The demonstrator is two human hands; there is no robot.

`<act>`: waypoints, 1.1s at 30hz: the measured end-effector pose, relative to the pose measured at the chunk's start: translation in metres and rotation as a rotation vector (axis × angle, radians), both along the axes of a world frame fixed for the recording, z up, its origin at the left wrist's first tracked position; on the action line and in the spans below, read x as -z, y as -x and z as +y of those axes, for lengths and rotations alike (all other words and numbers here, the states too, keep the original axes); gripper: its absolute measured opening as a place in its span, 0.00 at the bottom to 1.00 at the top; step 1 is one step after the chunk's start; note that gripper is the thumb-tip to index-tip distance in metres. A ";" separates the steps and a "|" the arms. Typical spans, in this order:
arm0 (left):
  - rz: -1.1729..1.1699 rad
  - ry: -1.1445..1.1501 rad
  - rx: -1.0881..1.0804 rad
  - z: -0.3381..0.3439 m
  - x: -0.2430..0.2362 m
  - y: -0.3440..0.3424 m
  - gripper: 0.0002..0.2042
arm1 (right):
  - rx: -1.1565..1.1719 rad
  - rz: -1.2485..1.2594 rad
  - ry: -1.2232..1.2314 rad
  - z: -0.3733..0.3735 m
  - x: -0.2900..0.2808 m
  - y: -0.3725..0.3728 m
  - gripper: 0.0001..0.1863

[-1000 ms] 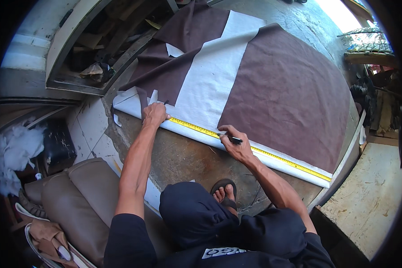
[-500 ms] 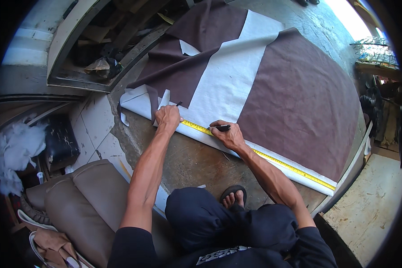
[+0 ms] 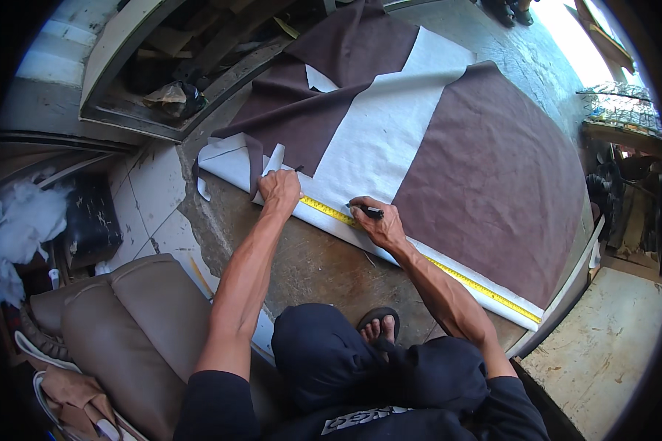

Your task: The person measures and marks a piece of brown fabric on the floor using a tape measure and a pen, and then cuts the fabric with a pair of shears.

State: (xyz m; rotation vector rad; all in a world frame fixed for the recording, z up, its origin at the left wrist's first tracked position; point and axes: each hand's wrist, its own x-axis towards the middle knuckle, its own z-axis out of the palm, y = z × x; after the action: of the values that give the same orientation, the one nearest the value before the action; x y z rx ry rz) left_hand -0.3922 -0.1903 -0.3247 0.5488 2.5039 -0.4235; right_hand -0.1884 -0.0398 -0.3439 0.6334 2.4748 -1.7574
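Note:
A large brown sheet of upholstery material (image 3: 493, 176) lies on the floor, its white backing (image 3: 379, 121) showing as a wide strip and along the near edge. Along that edge stretches a yellow tape measure (image 3: 485, 291). My left hand (image 3: 280, 191) is closed on the tape's left part, pressing it to the white edge; a small dark tip pokes out beyond the fingers. In my right hand (image 3: 379, 223) is a black marker pen (image 3: 371, 212), its point close to the tape and the backing. My right forearm covers part of the tape.
A brown padded cushion (image 3: 125, 323) sits at the lower left, with white stuffing (image 3: 26, 235) behind it. An open cabinet frame (image 3: 136, 121) borders the material at the far left. A pale board (image 3: 603, 353) is at the right. Another person's feet (image 3: 518, 13) show at the top.
The view has shifted slightly, showing more of the other person's feet at the top. Both hands keep nearly the same places on the tape; the marker pen is tilted slightly differently.

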 end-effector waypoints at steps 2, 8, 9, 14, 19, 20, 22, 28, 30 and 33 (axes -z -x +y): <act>0.004 0.000 -0.008 -0.011 -0.001 0.003 0.20 | 0.126 0.041 0.090 0.006 -0.026 -0.008 0.15; -0.135 -0.097 0.104 -0.002 -0.008 0.017 0.22 | 0.572 0.211 -0.088 0.105 -0.066 -0.165 0.12; -0.238 0.006 0.196 -0.008 -0.019 0.025 0.19 | 0.821 0.160 0.053 0.110 -0.072 -0.203 0.11; -0.765 -0.026 0.141 -0.055 -0.022 0.011 0.17 | 1.137 -0.264 -0.489 0.118 -0.089 -0.425 0.15; -0.676 0.031 -0.060 -0.082 -0.043 -0.041 0.09 | 1.116 -0.796 -0.245 0.024 -0.072 -0.568 0.23; -0.628 0.046 -0.099 -0.101 -0.049 -0.039 0.09 | 1.047 -0.776 -0.222 0.002 -0.066 -0.562 0.24; -0.711 0.012 -0.163 -0.125 -0.035 -0.036 0.14 | 0.736 -0.683 -0.233 -0.022 -0.059 -0.556 0.25; -0.543 0.141 -0.179 -0.088 -0.066 -0.087 0.30 | 0.897 -0.862 -0.549 -0.029 -0.024 -0.562 0.23; -0.473 0.247 -0.062 -0.099 -0.049 -0.086 0.29 | 0.457 -0.608 -0.730 -0.016 0.007 -0.496 0.24; -0.432 0.310 0.149 -0.105 -0.021 -0.088 0.34 | 0.084 -0.572 -0.578 -0.021 0.025 -0.349 0.32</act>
State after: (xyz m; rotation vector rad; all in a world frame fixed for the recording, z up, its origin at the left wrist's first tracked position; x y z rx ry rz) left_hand -0.3047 -0.2954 -0.3038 0.6270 1.9472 -0.6590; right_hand 0.1608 -0.0605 -0.3692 1.0952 2.5069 -0.6855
